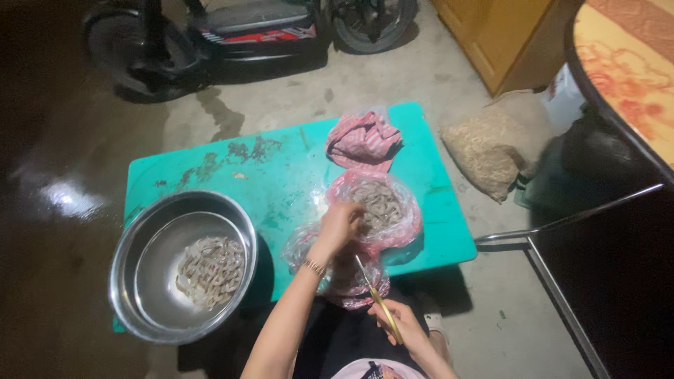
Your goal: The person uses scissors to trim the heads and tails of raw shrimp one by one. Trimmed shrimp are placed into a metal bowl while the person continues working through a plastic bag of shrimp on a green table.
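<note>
So the left hand (340, 223) has its fingers curled into the shrimp bag (379, 205), and the right hand (398, 324) grips scissors (375, 298), blades pointing toward those fingers.

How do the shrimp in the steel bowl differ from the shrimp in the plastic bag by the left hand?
The shrimp in the steel bowl lie spread thinly across a wide metal bowl, untouched by either hand. The shrimp in the bag sit heaped in a crumpled pink plastic bag, and the left hand reaches into them. The bowl's look paler; the bag's look greyer. Both sit on the green table. The right hand holds scissors.
</note>
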`<act>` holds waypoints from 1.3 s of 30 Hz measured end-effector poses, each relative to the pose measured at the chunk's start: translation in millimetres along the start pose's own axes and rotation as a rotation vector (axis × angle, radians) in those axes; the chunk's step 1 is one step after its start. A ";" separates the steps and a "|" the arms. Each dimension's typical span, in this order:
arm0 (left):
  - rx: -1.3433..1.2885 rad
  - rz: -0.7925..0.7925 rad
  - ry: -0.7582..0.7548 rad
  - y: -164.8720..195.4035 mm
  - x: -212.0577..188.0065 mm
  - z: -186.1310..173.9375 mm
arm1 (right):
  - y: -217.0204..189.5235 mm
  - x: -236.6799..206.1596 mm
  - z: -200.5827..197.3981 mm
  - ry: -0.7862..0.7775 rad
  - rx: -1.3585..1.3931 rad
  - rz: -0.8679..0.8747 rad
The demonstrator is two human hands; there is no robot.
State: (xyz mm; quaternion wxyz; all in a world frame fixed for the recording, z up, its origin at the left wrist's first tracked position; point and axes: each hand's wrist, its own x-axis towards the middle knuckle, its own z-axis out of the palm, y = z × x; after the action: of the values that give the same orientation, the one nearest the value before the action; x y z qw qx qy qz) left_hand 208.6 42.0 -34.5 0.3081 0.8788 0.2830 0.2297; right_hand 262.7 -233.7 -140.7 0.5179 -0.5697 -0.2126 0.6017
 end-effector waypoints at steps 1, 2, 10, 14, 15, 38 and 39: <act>0.055 0.024 0.000 -4.1 10.7 11.2 | 0.2 -1.4 -0.9 0.003 0.002 -0.002; 0.110 0.046 0.001 -7.9 20.2 21.1 | 0.5 -2.9 -1.9 0.005 0.004 -0.004; 0.306 0.145 -0.060 -14.7 62.7 50.2 | 1.0 -4.3 -3.0 0.020 0.026 0.032; 0.285 0.100 -0.092 -6.6 54.5 57.1 | -0.3 -4.1 0.0 0.023 0.005 0.053; 0.290 0.105 -0.093 -5.0 52.1 59.5 | -0.4 -4.1 0.8 0.030 0.001 0.071; -0.987 -0.379 0.193 -33.1 -73.4 -15.4 | 5.5 -7.3 -1.0 -0.039 0.100 -0.035; -1.017 -0.373 0.217 -33.0 -81.8 -16.2 | 5.4 -7.5 -0.6 -0.050 0.105 -0.042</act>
State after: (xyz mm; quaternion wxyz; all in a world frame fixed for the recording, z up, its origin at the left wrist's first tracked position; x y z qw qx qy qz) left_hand 127.4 17.8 -63.9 0.6983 0.5253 0.3172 0.3685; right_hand 259.8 -242.5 -142.0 0.5542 -0.5220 -0.2057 0.6149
